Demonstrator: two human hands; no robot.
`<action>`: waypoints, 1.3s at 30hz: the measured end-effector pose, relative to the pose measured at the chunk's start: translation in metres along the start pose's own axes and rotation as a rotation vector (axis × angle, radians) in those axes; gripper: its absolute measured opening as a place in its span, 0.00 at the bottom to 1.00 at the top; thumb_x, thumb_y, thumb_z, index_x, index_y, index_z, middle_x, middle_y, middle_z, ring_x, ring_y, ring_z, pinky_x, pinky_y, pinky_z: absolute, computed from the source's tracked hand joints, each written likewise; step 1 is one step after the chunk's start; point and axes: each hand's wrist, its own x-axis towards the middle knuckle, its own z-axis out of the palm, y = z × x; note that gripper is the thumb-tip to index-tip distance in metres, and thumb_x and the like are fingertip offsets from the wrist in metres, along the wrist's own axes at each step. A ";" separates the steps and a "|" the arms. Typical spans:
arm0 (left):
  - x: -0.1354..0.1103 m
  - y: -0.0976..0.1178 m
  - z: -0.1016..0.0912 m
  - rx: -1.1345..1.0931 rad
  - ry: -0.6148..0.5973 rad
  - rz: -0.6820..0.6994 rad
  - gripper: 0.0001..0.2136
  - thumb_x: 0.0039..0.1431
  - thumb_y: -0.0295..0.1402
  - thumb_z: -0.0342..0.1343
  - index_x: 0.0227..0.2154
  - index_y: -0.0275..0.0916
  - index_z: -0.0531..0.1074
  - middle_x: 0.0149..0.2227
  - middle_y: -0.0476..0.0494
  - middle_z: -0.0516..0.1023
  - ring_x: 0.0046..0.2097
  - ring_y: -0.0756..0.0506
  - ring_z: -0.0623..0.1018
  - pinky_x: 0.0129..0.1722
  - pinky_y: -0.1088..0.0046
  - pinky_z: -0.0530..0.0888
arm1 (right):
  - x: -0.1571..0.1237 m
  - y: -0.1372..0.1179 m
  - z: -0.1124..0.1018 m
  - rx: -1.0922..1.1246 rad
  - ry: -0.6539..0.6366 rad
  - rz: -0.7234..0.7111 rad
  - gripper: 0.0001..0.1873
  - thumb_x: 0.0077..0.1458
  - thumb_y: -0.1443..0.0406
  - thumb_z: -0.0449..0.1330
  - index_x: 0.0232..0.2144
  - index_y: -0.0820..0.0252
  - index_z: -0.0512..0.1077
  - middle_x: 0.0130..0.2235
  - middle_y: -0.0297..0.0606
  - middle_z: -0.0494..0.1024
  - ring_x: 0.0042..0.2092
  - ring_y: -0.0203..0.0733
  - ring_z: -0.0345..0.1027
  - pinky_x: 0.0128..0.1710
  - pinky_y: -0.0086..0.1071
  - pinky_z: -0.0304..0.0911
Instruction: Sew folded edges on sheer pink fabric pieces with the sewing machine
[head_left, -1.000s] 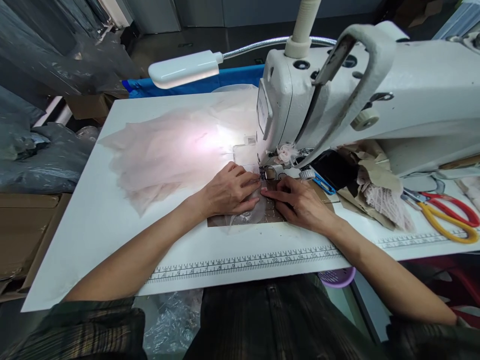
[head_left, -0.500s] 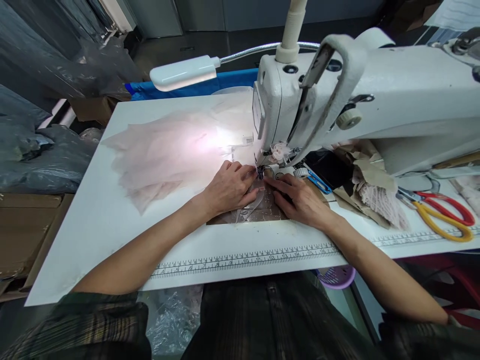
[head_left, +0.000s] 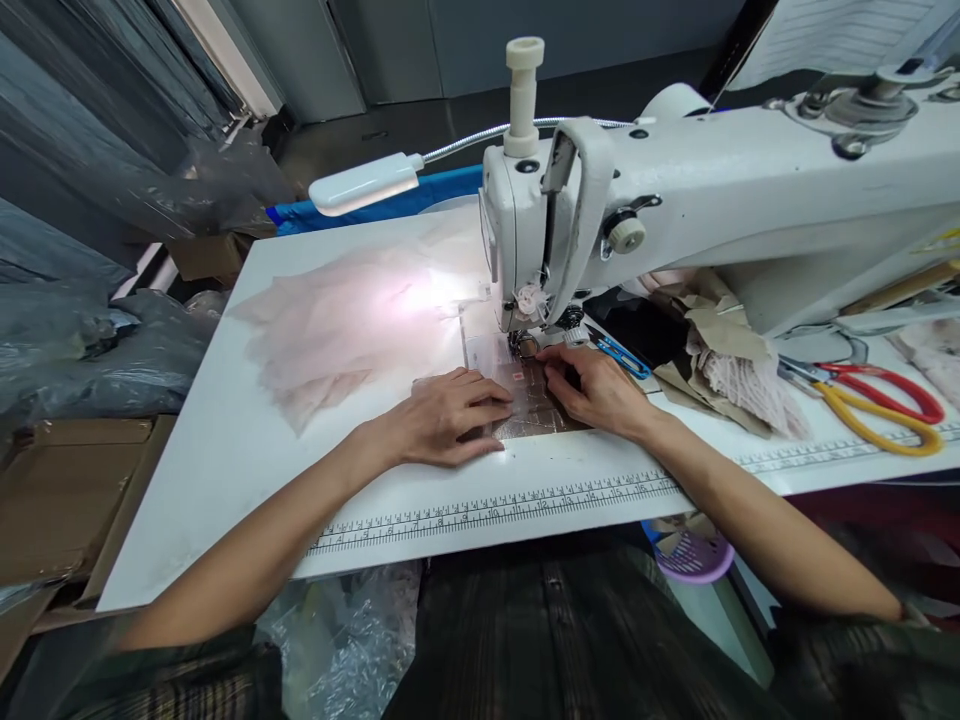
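A white sewing machine stands on the table, its presser foot over a shiny, film-covered bed plate. My left hand lies palm down at the left of this plate, fingers stretched out towards the right. Close to the presser foot rests my right hand, its index finger extended and the other fingers loosely bent and apart. Nothing shows clearly in either hand. Whether sheer cloth lies under the foot I cannot tell. Layers of pale pink tulle spread out to the left, beneath a bright light.
Scissors with red and yellow handles lie at the right. Blue thread snips and a lacy scrap on brown paper are nearer the machine. A lamp hangs over the tulle. A printed ruler runs along the front edge.
My left hand has drawn back from the presser foot, towards me and to the left. My right hand stays beside the foot. The camera view has shifted slightly.
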 end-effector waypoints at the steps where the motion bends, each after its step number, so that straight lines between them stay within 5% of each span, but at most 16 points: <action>1: 0.000 0.000 0.004 0.008 0.031 -0.024 0.09 0.65 0.35 0.53 0.42 0.36 0.74 0.45 0.37 0.79 0.44 0.44 0.79 0.43 0.61 0.77 | 0.000 0.001 0.000 -0.003 -0.003 0.004 0.12 0.58 0.69 0.52 0.44 0.64 0.71 0.33 0.41 0.76 0.32 0.41 0.68 0.33 0.33 0.62; 5: 0.005 -0.003 0.013 -0.014 0.203 -0.145 0.08 0.67 0.29 0.48 0.41 0.35 0.72 0.40 0.40 0.80 0.41 0.47 0.79 0.38 0.68 0.79 | -0.002 0.002 -0.002 -0.003 -0.010 -0.031 0.10 0.58 0.70 0.53 0.41 0.63 0.71 0.32 0.40 0.75 0.31 0.41 0.67 0.32 0.33 0.62; 11: 0.012 -0.001 0.018 -0.007 0.556 -0.324 0.02 0.64 0.27 0.51 0.38 0.35 0.67 0.37 0.43 0.78 0.37 0.50 0.79 0.31 0.77 0.77 | -0.004 -0.004 0.000 -0.020 -0.153 -0.327 0.15 0.59 0.70 0.51 0.46 0.62 0.72 0.38 0.45 0.72 0.40 0.46 0.66 0.42 0.40 0.64; 21: 0.007 0.000 0.022 0.142 0.261 -0.054 0.04 0.59 0.24 0.52 0.37 0.35 0.68 0.35 0.44 0.80 0.35 0.47 0.78 0.33 0.68 0.74 | -0.004 0.001 -0.001 -0.109 -0.261 -0.403 0.19 0.57 0.69 0.52 0.47 0.54 0.77 0.38 0.43 0.70 0.41 0.47 0.63 0.42 0.41 0.62; 39: 0.008 -0.001 0.018 0.196 0.278 0.030 0.02 0.59 0.29 0.59 0.34 0.37 0.73 0.39 0.44 0.81 0.34 0.49 0.78 0.35 0.70 0.73 | -0.003 0.000 -0.008 -0.070 -0.319 -0.395 0.18 0.54 0.69 0.55 0.44 0.54 0.78 0.40 0.43 0.70 0.41 0.46 0.63 0.44 0.41 0.60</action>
